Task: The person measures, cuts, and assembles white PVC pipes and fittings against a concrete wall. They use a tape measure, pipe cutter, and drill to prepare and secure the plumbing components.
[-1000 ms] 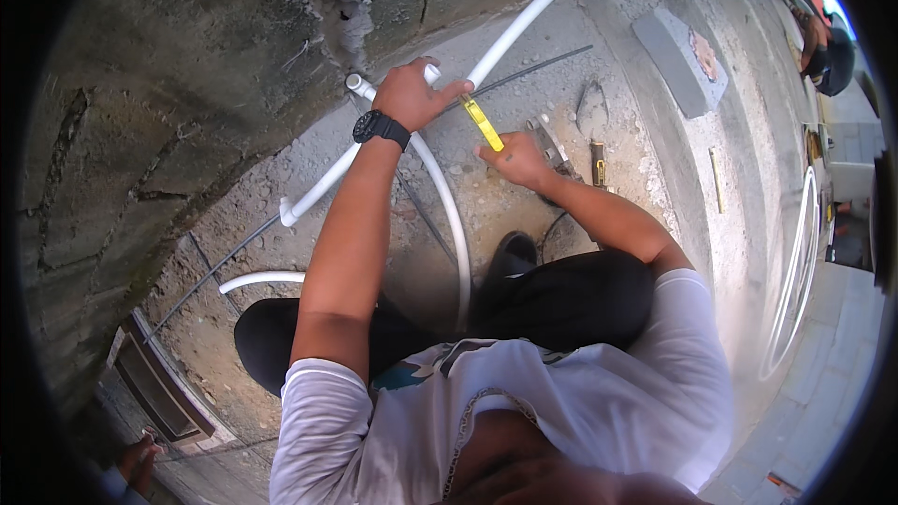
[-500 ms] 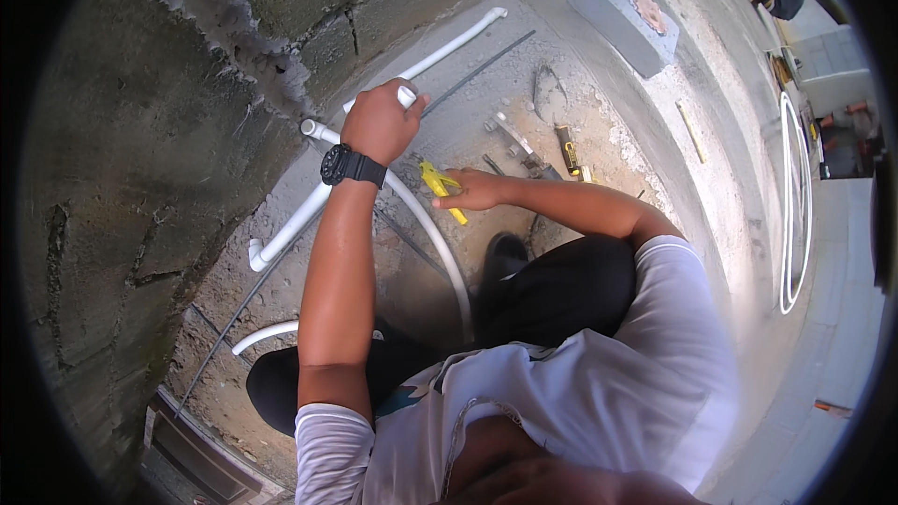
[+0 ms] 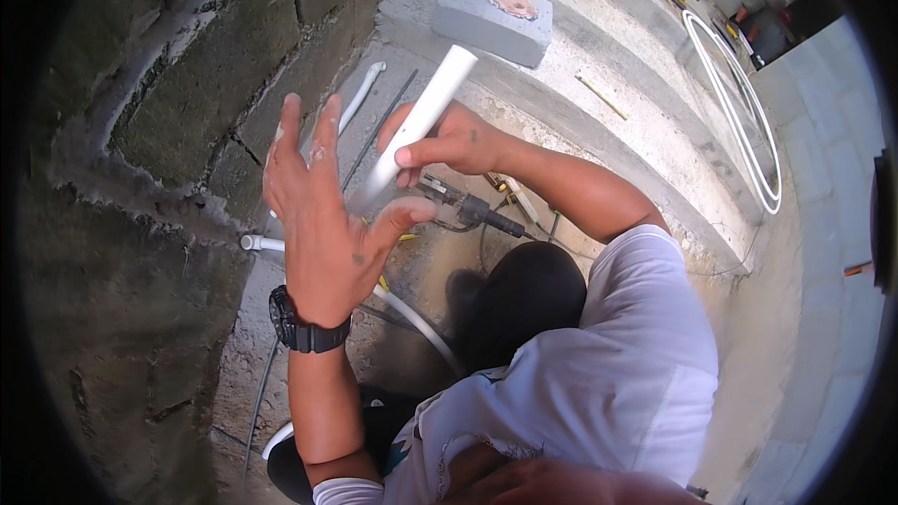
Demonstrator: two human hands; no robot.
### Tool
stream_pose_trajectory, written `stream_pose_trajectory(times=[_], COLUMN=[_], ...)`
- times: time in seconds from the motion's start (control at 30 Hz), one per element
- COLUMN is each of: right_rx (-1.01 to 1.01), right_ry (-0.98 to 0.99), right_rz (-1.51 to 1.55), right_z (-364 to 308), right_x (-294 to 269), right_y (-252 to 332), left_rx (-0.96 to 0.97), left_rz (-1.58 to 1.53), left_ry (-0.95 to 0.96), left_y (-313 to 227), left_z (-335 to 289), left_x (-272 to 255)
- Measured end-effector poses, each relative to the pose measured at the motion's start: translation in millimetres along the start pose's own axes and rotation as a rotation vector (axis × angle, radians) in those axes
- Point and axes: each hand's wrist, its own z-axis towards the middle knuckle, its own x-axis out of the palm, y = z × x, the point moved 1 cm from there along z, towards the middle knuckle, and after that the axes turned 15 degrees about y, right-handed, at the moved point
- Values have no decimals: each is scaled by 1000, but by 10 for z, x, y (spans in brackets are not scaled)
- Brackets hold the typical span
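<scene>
A short white plastic pipe [image 3: 433, 105] is gripped in my right hand [image 3: 449, 140], slanting up and to the right, its lower end blurred. My left hand [image 3: 323, 234] is raised just left of that pipe, fingers spread and apart from it, with a black watch [image 3: 297, 323] on the wrist. Behind my left hand, parts of a yellow tool [image 3: 383, 282] show on the ground. Beneath my right forearm lies a dark-handled tool with a metal head [image 3: 472, 209].
A rough block wall [image 3: 159, 309] rises on the left, with a white pipe fitting [image 3: 251, 242] beside it. Concrete steps hold a grey block [image 3: 496, 26]. A white hose loop [image 3: 734, 122] lies to the right. Another person [image 3: 772, 9] is far off.
My right hand has let go of the yellow tool and now holds the white pipe. My left hand has released its white pipe and opened. The view has turned toward the steps.
</scene>
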Motion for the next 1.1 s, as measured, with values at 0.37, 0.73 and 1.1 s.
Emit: stream_pose_trajectory(times=[0.37, 0.73, 1.1], right_rx=[-318, 334, 619], right_ry=[-946, -532, 125], right_rz=[-538, -501, -1137], right_z=[-1737, -706, 845], right_x=[-2391, -2234, -1430], right_y=[1805, 211, -1089], left_rx=[-313, -454, -794], left_rz=[-70, -49, -83], left_ry=[199, 484, 815], left_y=[694, 925, 2109], left_z=[11, -83, -770], left_x=[24, 265, 1225])
